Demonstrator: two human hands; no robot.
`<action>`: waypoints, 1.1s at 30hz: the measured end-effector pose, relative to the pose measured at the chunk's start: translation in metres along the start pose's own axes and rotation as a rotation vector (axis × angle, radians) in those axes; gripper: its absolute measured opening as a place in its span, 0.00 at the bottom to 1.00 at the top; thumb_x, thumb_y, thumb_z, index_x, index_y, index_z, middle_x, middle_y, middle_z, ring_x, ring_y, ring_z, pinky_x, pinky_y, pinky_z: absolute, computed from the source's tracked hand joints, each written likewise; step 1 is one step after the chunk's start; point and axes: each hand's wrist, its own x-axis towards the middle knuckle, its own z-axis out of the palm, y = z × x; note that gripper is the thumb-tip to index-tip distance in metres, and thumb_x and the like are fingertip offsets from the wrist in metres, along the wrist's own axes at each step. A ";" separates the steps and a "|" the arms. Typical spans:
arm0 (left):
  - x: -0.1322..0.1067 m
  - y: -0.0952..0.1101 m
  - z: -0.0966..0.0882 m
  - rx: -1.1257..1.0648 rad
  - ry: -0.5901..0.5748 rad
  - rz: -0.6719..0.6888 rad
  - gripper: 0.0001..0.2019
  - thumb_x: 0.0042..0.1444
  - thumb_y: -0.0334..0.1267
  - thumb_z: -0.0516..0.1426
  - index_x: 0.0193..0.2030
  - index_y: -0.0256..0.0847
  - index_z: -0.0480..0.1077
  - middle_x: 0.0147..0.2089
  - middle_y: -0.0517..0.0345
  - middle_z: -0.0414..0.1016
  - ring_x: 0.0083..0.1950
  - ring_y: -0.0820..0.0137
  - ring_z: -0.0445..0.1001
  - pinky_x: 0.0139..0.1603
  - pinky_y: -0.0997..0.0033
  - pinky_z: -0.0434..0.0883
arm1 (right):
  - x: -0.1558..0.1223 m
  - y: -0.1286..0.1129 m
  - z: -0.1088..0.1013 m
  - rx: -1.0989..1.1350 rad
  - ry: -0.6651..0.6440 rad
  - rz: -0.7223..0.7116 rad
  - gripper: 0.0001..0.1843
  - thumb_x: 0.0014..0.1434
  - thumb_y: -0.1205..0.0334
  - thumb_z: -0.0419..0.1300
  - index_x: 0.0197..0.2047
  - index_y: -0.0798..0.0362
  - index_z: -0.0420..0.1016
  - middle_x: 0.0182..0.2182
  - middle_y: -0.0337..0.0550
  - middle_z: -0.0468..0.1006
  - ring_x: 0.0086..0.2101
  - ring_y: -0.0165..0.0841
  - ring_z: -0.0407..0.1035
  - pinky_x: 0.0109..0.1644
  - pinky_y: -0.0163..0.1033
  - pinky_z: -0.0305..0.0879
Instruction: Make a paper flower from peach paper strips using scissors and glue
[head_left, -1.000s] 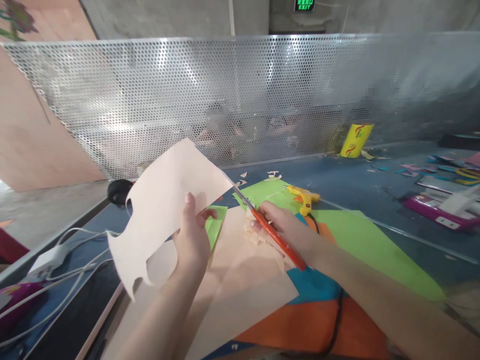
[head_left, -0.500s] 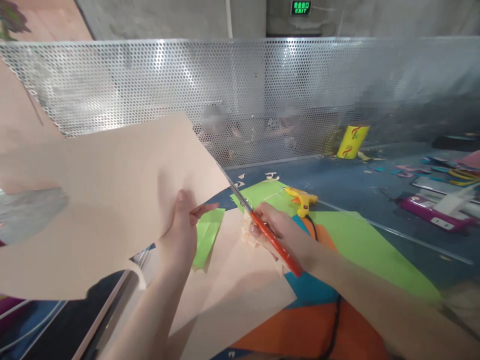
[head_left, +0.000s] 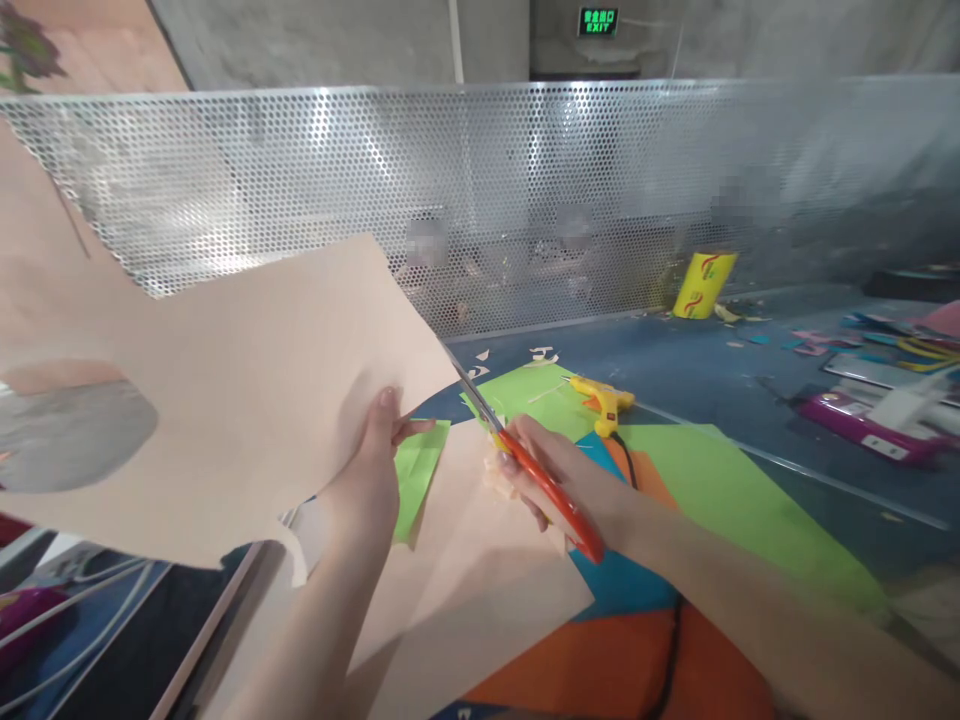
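Since a second ago the beige sheet (head_left: 225, 400) has swung up close to the camera, pinched at its right edge by the left hand (head_left: 373, 470), while the right hand (head_left: 570, 480) grips orange-handled scissors (head_left: 536, 470) whose blades meet that edge.

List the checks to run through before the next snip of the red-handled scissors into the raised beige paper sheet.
1. Left hand grips the beige paper sheet at its right edge: ok.
2. Right hand holds the red-handled scissors: ok.
3. Blades meet the sheet's edge: ok.
4. Left fingers clear of the blades: ok.
5. Cutting line marked on the sheet: cannot tell.
6. Yellow glue gun lies apart from both hands: ok.
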 end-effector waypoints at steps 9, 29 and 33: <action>0.001 -0.011 -0.007 0.146 -0.048 -0.005 0.16 0.43 0.53 0.58 0.34 0.45 0.74 0.28 0.59 0.75 0.38 0.63 0.75 0.53 0.58 0.63 | -0.001 0.002 -0.001 -0.006 0.009 0.024 0.11 0.58 0.54 0.51 0.30 0.51 0.54 0.21 0.31 0.57 0.18 0.22 0.53 0.21 0.32 0.50; -0.002 -0.013 -0.009 0.206 -0.072 0.028 0.16 0.47 0.51 0.55 0.38 0.45 0.74 0.30 0.57 0.77 0.42 0.61 0.74 0.53 0.58 0.63 | 0.002 0.001 -0.001 -0.032 0.079 0.063 0.12 0.55 0.54 0.53 0.30 0.51 0.55 0.19 0.31 0.58 0.16 0.22 0.53 0.17 0.30 0.48; -0.004 -0.013 -0.009 0.197 -0.093 0.028 0.15 0.47 0.49 0.56 0.38 0.44 0.74 0.30 0.56 0.77 0.43 0.61 0.74 0.53 0.58 0.64 | 0.001 0.000 -0.001 -0.036 0.081 0.075 0.11 0.55 0.54 0.53 0.30 0.51 0.55 0.19 0.31 0.59 0.16 0.22 0.53 0.17 0.30 0.49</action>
